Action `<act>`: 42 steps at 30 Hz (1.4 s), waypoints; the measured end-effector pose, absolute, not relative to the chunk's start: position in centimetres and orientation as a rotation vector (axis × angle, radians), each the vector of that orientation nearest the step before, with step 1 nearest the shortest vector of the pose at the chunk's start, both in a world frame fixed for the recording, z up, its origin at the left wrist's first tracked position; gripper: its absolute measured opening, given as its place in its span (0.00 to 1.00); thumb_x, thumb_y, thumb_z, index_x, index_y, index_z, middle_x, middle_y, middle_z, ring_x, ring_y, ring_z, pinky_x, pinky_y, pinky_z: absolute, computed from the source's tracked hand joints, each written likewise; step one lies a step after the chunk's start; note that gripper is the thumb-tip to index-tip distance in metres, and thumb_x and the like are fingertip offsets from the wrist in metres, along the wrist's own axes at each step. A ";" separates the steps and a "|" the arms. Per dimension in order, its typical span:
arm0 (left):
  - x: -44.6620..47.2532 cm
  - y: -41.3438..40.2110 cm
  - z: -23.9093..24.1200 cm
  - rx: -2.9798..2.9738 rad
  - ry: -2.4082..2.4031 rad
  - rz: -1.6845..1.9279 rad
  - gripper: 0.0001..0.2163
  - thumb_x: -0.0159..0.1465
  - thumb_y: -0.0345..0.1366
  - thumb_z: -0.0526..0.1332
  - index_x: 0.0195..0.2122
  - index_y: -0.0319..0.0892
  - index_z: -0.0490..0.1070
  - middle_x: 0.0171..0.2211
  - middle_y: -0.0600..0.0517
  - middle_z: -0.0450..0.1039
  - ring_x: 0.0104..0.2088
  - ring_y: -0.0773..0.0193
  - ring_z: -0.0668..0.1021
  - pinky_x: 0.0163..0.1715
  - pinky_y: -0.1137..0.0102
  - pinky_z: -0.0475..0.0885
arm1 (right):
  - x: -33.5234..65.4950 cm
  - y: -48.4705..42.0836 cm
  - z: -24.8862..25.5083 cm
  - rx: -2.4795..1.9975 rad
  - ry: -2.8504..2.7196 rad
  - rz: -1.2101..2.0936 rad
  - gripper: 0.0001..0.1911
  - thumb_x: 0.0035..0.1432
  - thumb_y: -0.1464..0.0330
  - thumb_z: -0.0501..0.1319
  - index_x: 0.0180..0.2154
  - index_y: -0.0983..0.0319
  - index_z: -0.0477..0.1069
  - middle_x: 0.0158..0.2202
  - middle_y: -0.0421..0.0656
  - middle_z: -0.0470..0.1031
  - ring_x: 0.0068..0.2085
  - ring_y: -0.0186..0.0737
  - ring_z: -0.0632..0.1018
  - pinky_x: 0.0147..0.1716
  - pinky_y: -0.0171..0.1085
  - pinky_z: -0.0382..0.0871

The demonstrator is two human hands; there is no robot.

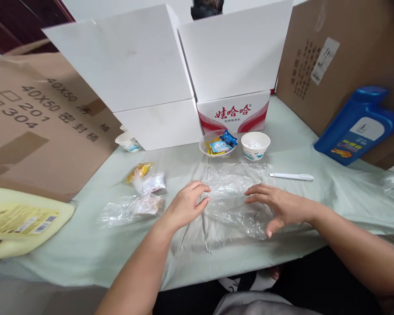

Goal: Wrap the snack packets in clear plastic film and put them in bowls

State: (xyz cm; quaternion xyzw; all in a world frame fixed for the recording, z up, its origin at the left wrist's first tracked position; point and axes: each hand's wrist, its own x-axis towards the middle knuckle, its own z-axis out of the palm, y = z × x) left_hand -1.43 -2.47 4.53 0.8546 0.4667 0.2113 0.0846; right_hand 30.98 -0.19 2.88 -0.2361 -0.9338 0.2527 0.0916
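Note:
A clear, crinkled plastic bag lies flat on the green cloth in front of me. My left hand is at its left edge, thumb and fingers apart; whether the fingertips touch the plastic I cannot tell. Over the bag's right side hovers or rests my right hand, fingers spread and thumb pointing down, with nothing held. Just beyond the bag stand a clear bowl of wrapped snacks and a patterned paper bowl. A white utility knife lies past my right hand.
To the left lie bagged small items and a yellow-wrapped one. A pale yellow jug and a blue bottle flank the table. White boxes and cardboard boxes stand behind. Another paper bowl sits back left.

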 end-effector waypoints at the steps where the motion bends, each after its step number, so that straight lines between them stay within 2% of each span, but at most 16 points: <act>1: -1.2 -2.6 4.7 2.541 1.320 0.619 0.06 0.65 0.33 0.57 0.41 0.43 0.72 0.40 0.50 0.73 0.43 0.60 0.75 0.45 0.65 0.72 | 30.7 -0.6 2.9 -0.642 -2.808 0.757 0.40 0.47 0.49 0.69 0.58 0.59 0.66 0.61 0.53 0.64 0.62 0.55 0.64 0.59 0.52 0.61; 5: -0.9 -2.3 4.4 2.507 1.121 0.411 0.05 0.64 0.33 0.58 0.36 0.44 0.74 0.37 0.51 0.75 0.42 0.60 0.75 0.46 0.64 0.71 | 29.3 -2.3 2.1 -0.495 -2.929 0.742 0.31 0.46 0.61 0.71 0.53 0.59 0.71 0.59 0.50 0.67 0.62 0.57 0.63 0.60 0.55 0.57; 7: -1.0 -1.9 4.0 2.476 1.093 0.291 0.07 0.65 0.32 0.56 0.38 0.44 0.75 0.39 0.50 0.75 0.44 0.60 0.75 0.48 0.63 0.70 | 29.1 -2.6 2.2 -0.484 -2.900 0.754 0.20 0.52 0.68 0.66 0.48 0.58 0.73 0.57 0.48 0.69 0.62 0.55 0.62 0.60 0.54 0.56; 9: -1.3 -1.5 3.6 2.434 1.105 0.184 0.10 0.66 0.32 0.54 0.40 0.44 0.75 0.41 0.50 0.75 0.45 0.60 0.74 0.49 0.62 0.69 | 29.5 -2.3 2.9 -0.465 -2.833 0.860 0.11 0.58 0.72 0.60 0.43 0.59 0.75 0.52 0.47 0.73 0.59 0.49 0.67 0.58 0.50 0.59; 11: -1.6 -1.2 3.6 2.382 1.127 0.131 0.12 0.68 0.36 0.52 0.40 0.43 0.75 0.41 0.48 0.75 0.45 0.59 0.74 0.49 0.61 0.69 | 30.5 -1.6 3.8 -0.495 -2.748 1.058 0.10 0.64 0.70 0.55 0.42 0.61 0.75 0.46 0.48 0.76 0.51 0.44 0.73 0.52 0.45 0.65; 14: -2.0 -1.2 4.0 2.282 1.122 0.268 0.18 0.68 0.50 0.53 0.43 0.42 0.73 0.43 0.47 0.72 0.46 0.57 0.73 0.49 0.61 0.69 | 32.2 -0.2 4.6 -0.690 -2.553 1.336 0.17 0.68 0.60 0.52 0.40 0.63 0.74 0.38 0.47 0.77 0.40 0.40 0.77 0.41 0.40 0.70; 17: -2.2 -1.4 4.3 2.160 1.046 0.470 0.32 0.59 0.65 0.55 0.51 0.43 0.67 0.47 0.45 0.69 0.48 0.55 0.72 0.49 0.60 0.68 | 33.1 0.8 4.0 -0.893 -2.310 1.465 0.23 0.67 0.53 0.49 0.37 0.63 0.72 0.34 0.46 0.77 0.36 0.39 0.78 0.39 0.39 0.71; 19: -2.3 -1.6 4.2 2.105 0.999 0.502 0.39 0.51 0.68 0.58 0.55 0.44 0.63 0.50 0.44 0.67 0.49 0.52 0.71 0.51 0.58 0.68 | 33.2 1.3 3.1 -1.036 -2.124 1.501 0.26 0.66 0.49 0.49 0.36 0.63 0.70 0.33 0.46 0.77 0.33 0.39 0.78 0.35 0.38 0.71; 22: -2.3 -1.6 3.8 2.048 0.934 0.419 0.45 0.45 0.67 0.65 0.59 0.46 0.59 0.55 0.42 0.63 0.53 0.48 0.70 0.55 0.53 0.64 | 32.9 1.7 2.0 -1.253 -1.776 1.517 0.26 0.63 0.46 0.51 0.37 0.63 0.69 0.31 0.45 0.76 0.28 0.38 0.78 0.27 0.35 0.70; 27: -2.0 -1.5 2.6 1.930 0.959 0.317 0.56 0.38 0.52 0.76 0.66 0.48 0.49 0.59 0.40 0.61 0.56 0.46 0.69 0.57 0.51 0.63 | 32.6 2.5 1.5 -1.463 -1.403 1.508 0.17 0.66 0.55 0.52 0.36 0.62 0.67 0.28 0.43 0.75 0.24 0.35 0.77 0.21 0.32 0.67; 29: -1.4 -1.3 1.8 1.870 1.072 0.387 0.55 0.40 0.44 0.77 0.66 0.49 0.47 0.57 0.41 0.63 0.52 0.51 0.73 0.53 0.55 0.68 | 32.5 2.7 1.4 -1.498 -1.391 1.497 0.14 0.67 0.59 0.52 0.36 0.62 0.67 0.28 0.43 0.75 0.23 0.34 0.77 0.21 0.31 0.67; 32: 0.0 -0.9 0.6 1.687 1.251 0.626 0.44 0.50 0.38 0.72 0.64 0.46 0.50 0.49 0.45 0.69 0.40 0.62 0.77 0.42 0.63 0.73 | 32.2 2.8 1.3 -1.522 -1.436 1.461 0.12 0.67 0.62 0.52 0.35 0.62 0.67 0.29 0.43 0.76 0.23 0.34 0.78 0.21 0.31 0.68; 35: 1.1 -0.5 -0.2 1.460 1.337 0.747 0.31 0.54 0.34 0.66 0.58 0.41 0.57 0.35 0.52 0.73 0.30 0.67 0.77 0.30 0.70 0.72 | 32.1 2.6 1.5 -1.542 -1.516 1.400 0.10 0.64 0.61 0.57 0.37 0.61 0.66 0.30 0.43 0.77 0.25 0.35 0.79 0.21 0.31 0.68; 37: 1.2 -0.4 -0.1 1.371 1.363 0.737 0.25 0.54 0.33 0.64 0.53 0.39 0.60 0.28 0.56 0.72 0.25 0.67 0.77 0.25 0.73 0.69 | 32.0 2.4 1.8 -1.565 -1.589 1.393 0.13 0.60 0.60 0.62 0.41 0.61 0.67 0.30 0.43 0.77 0.27 0.37 0.79 0.21 0.31 0.69; 40: 0.0 -0.6 0.9 1.323 1.358 0.676 0.25 0.53 0.33 0.64 0.51 0.39 0.60 0.25 0.58 0.70 0.23 0.66 0.77 0.22 0.74 0.67 | 32.1 2.0 2.1 -1.606 -1.673 1.457 0.22 0.53 0.62 0.68 0.46 0.61 0.66 0.30 0.42 0.77 0.28 0.38 0.79 0.21 0.32 0.69; 42: -1.0 -0.7 1.8 1.314 1.353 0.619 0.26 0.53 0.35 0.65 0.52 0.39 0.58 0.25 0.59 0.70 0.23 0.65 0.78 0.21 0.73 0.67 | 32.3 1.8 2.2 -1.612 -1.724 1.488 0.22 0.52 0.65 0.69 0.47 0.61 0.65 0.31 0.42 0.77 0.29 0.38 0.80 0.22 0.32 0.69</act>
